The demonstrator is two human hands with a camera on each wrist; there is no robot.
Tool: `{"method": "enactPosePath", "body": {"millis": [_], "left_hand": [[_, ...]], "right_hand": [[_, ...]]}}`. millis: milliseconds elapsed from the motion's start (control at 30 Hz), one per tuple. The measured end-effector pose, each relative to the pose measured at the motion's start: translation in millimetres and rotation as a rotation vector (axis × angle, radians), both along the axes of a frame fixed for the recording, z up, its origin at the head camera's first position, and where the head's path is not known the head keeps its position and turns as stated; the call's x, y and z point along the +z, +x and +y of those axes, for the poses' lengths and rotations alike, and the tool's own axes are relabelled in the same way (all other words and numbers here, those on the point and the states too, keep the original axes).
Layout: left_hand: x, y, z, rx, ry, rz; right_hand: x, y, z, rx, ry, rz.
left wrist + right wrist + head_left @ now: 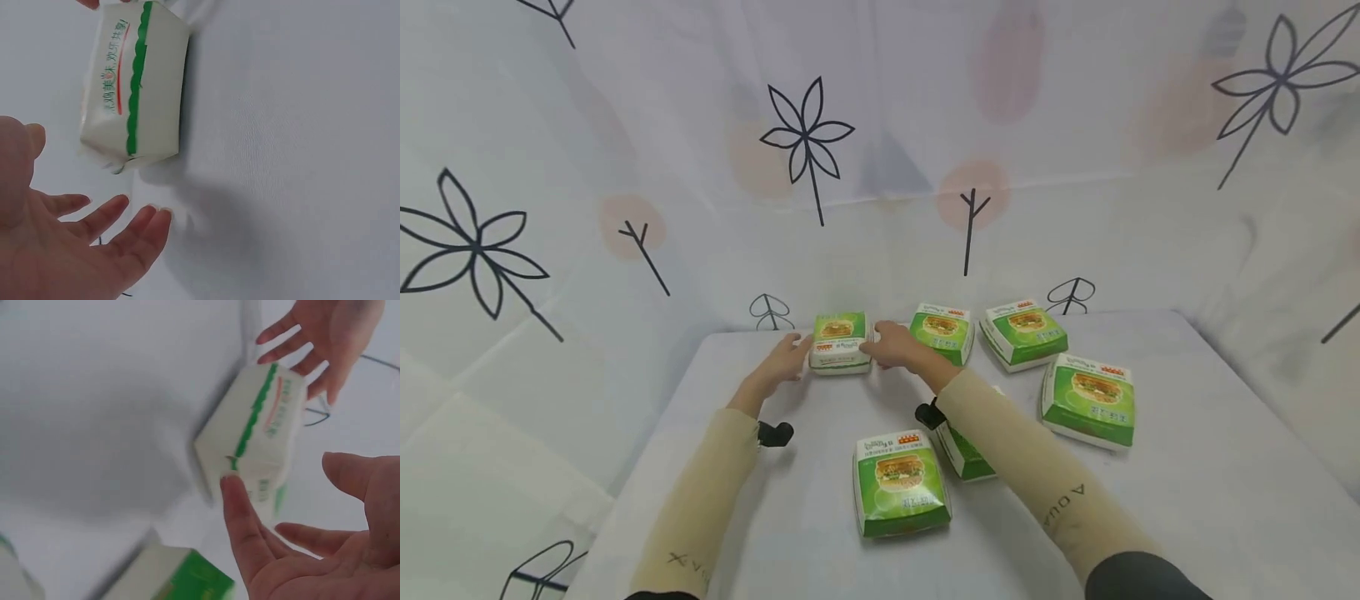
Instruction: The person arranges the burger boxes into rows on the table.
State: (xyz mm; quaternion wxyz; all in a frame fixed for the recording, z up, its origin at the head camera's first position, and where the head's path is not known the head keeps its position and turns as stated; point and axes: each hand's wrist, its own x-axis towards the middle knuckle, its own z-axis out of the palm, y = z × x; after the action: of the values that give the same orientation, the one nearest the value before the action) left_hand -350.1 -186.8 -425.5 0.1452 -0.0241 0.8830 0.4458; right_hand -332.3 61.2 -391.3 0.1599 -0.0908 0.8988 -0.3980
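The right hand [898, 346] overlaps one box [839, 343]; its sleeve [1030, 467] partly hides another box [964, 455].

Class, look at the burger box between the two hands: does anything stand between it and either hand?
Nothing visible does. Only bare cloth shows between the left hand and the burger box. The right hand is right up against it, contact unclear; the neighbouring box lies beyond that hand.

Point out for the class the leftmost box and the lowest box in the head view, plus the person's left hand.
Leftmost box [840, 343]: head view, on its printed top.
Lowest box [901, 482]: head view, on its printed lid.
Left hand [65, 250]: left wrist view, on the palm.
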Motion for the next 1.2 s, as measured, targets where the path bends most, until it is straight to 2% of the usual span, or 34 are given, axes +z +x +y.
{"method": "enactPosePath", "body": {"millis": [233, 367, 500, 667, 867, 1067, 1200], "left_hand": [[11.1, 30.3, -15.5, -0.046, -0.158, 0.074], [12.9, 52.6, -20.7, -0.079, -0.189, 0.125], [12.8, 79.9, -13.7, -0.134, -0.202, 0.173], [11.7, 112.4, 2.0, -0.237, -0.197, 0.202], [9.6, 137.5, 18.4, -0.322, -0.126, 0.18], [2.4, 160.3, 33.1, -0.403, -0.055, 0.09], [-4.9, 171.5, 41.5, -0.427, -0.035, 0.057]], "right_hand": [[23.9, 31.6, 22.4, 0.112, 0.031, 0.072], [31.6, 48.4, 31.5, 0.182, 0.077, 0.101], [34.7, 65.8, 41.0, 0.235, 0.093, 0.085], [37.5, 83.8, 52.5, 0.282, 0.09, 0.067], [35.7, 94.9, 64.3, 0.316, 0.082, 0.063], [30.3, 108.5, 72.8, 0.371, 0.067, 0.015], [25.0, 115.5, 73.7, 0.411, 0.093, 0.008]]}}
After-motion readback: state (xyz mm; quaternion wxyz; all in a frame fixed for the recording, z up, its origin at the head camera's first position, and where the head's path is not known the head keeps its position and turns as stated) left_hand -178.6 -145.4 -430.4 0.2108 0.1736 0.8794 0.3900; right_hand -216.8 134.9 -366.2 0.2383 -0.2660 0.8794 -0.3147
